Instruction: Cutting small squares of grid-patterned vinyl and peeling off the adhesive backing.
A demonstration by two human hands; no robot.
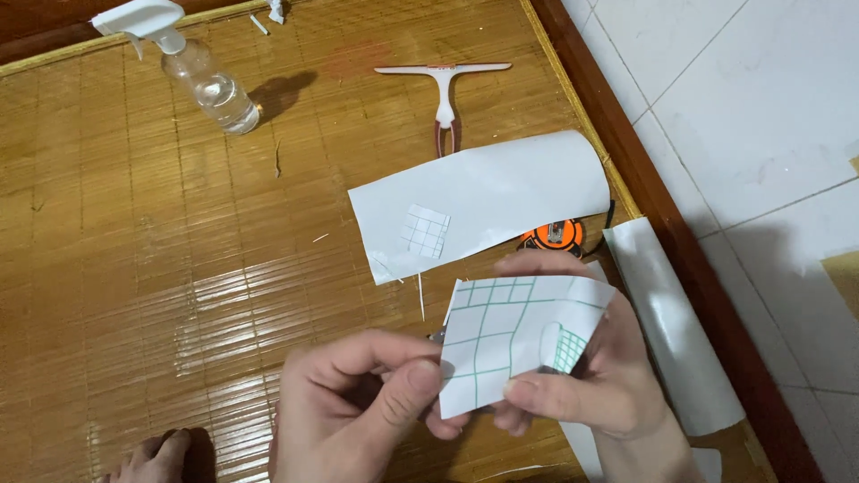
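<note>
Small white green-gridded paper piece (501,335) between left hand (358,402) fingers and right hand (573,385) fingers. Curled white sheet (483,201) just beyond fingertips; orange tape measure (553,235) under it; white-handled squeegee (445,94), clear plastic spray bottle (201,76) farther, left.

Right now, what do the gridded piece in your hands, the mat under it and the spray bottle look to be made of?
Gridded piece: seemingly thin backing paper or film, matte white with green lines; it curls between the left hand and right hand. Mat: likely bamboo slats, glossy; fine parallel strips catch glare. Spray bottle: clear plastic, probably, with an opaque white trigger.
</note>
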